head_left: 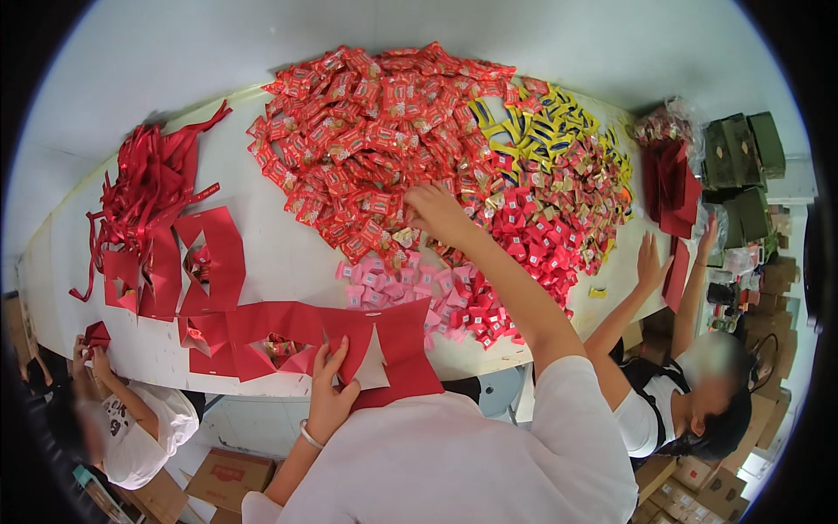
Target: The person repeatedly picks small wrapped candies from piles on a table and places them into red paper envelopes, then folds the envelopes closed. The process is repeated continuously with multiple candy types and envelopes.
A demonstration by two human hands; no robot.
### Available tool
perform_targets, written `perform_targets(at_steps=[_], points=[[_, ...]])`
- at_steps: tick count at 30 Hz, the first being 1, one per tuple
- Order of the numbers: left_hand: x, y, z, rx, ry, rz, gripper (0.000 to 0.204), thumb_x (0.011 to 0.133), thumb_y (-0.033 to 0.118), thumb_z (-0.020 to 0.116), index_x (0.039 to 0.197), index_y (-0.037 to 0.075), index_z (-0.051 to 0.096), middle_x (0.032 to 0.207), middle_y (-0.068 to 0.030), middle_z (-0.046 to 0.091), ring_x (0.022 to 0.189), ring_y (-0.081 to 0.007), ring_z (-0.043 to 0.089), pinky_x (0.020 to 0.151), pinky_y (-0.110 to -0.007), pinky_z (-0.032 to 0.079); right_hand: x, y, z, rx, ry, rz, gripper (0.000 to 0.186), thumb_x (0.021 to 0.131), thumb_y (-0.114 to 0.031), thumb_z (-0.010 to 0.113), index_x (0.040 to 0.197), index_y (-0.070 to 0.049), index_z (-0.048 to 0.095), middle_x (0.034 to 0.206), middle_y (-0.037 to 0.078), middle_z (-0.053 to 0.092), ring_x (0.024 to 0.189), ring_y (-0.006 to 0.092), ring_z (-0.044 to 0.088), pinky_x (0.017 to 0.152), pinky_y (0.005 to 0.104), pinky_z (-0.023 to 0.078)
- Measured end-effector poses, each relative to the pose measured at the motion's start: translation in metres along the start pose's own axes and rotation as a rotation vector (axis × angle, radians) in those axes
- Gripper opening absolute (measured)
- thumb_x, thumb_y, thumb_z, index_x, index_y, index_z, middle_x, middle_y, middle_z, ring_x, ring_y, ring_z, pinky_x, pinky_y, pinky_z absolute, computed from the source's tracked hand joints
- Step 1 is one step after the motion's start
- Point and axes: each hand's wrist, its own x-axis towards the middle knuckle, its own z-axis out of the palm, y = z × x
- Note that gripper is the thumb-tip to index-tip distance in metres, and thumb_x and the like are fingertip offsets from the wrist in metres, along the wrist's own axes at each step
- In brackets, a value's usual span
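- Red box (pixel 408 341), lower centre: your left hand (pixel 333 389) grips it.
- Centre: your right hand (pixel 434 211) curls over red packets (pixel 375 131); grip can't be told.
- Left: boxes (pixel 229 262) containing wrapped pieces (pixel 200 265).

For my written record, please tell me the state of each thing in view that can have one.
Cut-out red card, bent
Left hand, closed on card
Right hand, fingers curled, holding unclear
Red snack packets, heaped
Pink packets, heaped
Yellow packets, heaped
Red ribbons, tangled
Red card beside ribbons, packet inside
Cardboard box, closed
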Motion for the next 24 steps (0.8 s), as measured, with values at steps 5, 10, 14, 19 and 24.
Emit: perform_targets(at_steps=[5, 10, 14, 19, 24], points=[[0.001, -0.002, 0.003, 0.014, 0.035, -0.006, 0.066, 0.067, -0.001, 0.053, 0.131, 0.013, 0.044, 0.126, -0.0245, 0.034, 0.113, -0.0325, 0.041, 0.089, -0.03, 0.038, 0.014, 0.02, -0.011, 0.669, 0.562, 0.675, 0.041, 0.074, -0.023, 0.069, 0.098, -0.001, 0.044, 0.085, 0.015, 0.058, 0.081, 0.03, 0.059, 0.07, 0.0418, 0.047], [0.007, 0.006, 0.003, 0.01, 0.007, -0.052, 0.066, 0.068, 0.0, 0.052, 0.132, 0.013, 0.043, 0.124, -0.0225, 0.036, 0.11, -0.0311, 0.042, 0.089, -0.03, 0.036, 0.039, -0.008, 0.008, -0.047, 0.088, 0.896, 0.059, 0.07, -0.037, 0.071, 0.106, 0.001, 0.043, 0.099, 0.02, 0.056, 0.085, 0.0343, 0.06, 0.07, 0.0411, 0.049], [0.008, 0.007, 0.0, 0.069, 0.012, -0.025, 0.066, 0.069, 0.001, 0.05, 0.133, 0.011, 0.041, 0.122, -0.0183, 0.038, 0.114, -0.028, 0.039, 0.095, -0.03, 0.032, 0.042, 0.002, 0.01, 0.034, 0.065, 0.869, 0.062, 0.068, -0.033, 0.072, 0.111, 0.001, 0.043, 0.097, 0.019, 0.056, 0.087, 0.0351, 0.06, 0.073, 0.0404, 0.049], [0.024, 0.0, 0.002, 0.02, 0.028, -0.059, 0.066, 0.07, 0.002, 0.051, 0.133, 0.013, 0.04, 0.119, -0.0181, 0.039, 0.108, -0.0274, 0.042, 0.087, -0.029, 0.037, -0.001, 0.033, 0.012, 1.047, 0.645, 0.748, 0.032, 0.077, -0.023, 0.061, 0.098, 0.0, 0.05, 0.08, 0.009, 0.061, 0.075, 0.024, 0.063, 0.068, 0.0357, 0.051], [0.051, -0.016, 0.017, 0.246, 0.107, 0.169, 0.066, 0.072, 0.006, 0.054, 0.135, 0.015, 0.037, 0.117, -0.0207, 0.04, 0.096, -0.027, 0.046, 0.079, -0.028, 0.041, -0.045, -0.133, -0.048, 1.681, 0.767, 0.532, 0.026, 0.081, -0.008, 0.058, 0.1, -0.004, 0.041, 0.09, 0.012, 0.056, 0.078, 0.0241, 0.061, 0.068, 0.0377, 0.053]])
